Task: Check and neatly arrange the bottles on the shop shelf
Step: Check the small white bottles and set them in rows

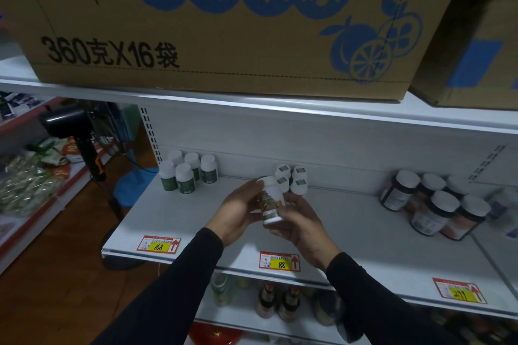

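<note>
Item: white-capped bottle (271, 202) — I see it gripped between the left hand (238, 211) and right hand (301, 223), fingers curled round it, above the shelf (196, 221). Behind it, four matching bottles (291, 180) stand clustered — green-labelled bottles (186, 173) sit well to the left.

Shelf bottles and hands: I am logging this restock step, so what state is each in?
Held bottle: capped, upright, off the shelf, gripped by both hands.
Left hand: curled round it.
Right hand: curled round its base.
Green-label bottles: capped, upright, grouped.
Middle bottles: capped, grouped behind the held bottle.
Dark jars: capped, upright, clustered.
</note>
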`<state>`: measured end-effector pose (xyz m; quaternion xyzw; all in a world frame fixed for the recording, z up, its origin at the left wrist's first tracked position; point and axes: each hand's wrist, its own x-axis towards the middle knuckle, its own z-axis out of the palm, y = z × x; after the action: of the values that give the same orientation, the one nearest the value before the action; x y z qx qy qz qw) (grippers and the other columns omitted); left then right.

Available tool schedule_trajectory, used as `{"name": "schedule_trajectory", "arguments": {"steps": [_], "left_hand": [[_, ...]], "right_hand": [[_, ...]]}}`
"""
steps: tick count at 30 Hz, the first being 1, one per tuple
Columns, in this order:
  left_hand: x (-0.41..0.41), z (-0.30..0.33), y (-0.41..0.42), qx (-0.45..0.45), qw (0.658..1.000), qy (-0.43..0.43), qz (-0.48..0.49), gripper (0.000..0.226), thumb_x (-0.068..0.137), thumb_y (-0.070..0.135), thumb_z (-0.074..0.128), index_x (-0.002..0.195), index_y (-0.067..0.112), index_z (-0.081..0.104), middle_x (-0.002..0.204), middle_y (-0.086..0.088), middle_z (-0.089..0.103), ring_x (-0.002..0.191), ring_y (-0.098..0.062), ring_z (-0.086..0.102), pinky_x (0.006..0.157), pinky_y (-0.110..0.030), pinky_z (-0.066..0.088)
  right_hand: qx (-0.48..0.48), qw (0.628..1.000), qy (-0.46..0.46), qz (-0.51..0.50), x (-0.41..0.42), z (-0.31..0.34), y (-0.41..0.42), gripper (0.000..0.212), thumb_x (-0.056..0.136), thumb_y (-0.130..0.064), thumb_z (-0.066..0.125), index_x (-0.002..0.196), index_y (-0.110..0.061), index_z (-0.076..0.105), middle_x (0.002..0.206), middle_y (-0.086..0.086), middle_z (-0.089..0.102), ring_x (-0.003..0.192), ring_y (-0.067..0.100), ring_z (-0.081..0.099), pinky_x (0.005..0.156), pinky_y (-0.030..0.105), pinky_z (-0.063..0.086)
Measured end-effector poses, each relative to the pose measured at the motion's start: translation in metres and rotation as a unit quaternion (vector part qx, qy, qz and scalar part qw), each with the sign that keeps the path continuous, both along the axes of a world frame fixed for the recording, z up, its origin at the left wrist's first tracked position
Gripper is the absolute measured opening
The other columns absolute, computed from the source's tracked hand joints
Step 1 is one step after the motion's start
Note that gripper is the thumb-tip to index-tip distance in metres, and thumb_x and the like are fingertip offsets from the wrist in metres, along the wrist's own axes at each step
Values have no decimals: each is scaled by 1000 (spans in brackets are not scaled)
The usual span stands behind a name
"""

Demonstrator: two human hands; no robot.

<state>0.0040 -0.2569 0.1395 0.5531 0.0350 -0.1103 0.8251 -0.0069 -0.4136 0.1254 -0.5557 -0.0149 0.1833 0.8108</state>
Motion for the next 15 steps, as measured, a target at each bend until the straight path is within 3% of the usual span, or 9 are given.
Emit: {"name": "schedule_trajectory", "arguments": {"steps": [9,15], "left_hand": [[-5,1,2,5,1000,-20,-8,34,87,33,59,118,21,68,110,-9,71,99,-25,66,85,-42,52],[-9,0,3,20,998,-49,-18,30,89,29,61,115,18,71,113,-12,71,102,-26,66,89,-40,51]], "right_hand": [[-6,1000,-15,5,-2,-4,-1,61,73,-20,68,130,-7,49,117,26,65,91,34,71,74,31,57],[-17,999,-32,6,-2,-8,-3,58,74,-20,68,128,-7,53,119,23,65,110,42,63,92,43,55]]}}
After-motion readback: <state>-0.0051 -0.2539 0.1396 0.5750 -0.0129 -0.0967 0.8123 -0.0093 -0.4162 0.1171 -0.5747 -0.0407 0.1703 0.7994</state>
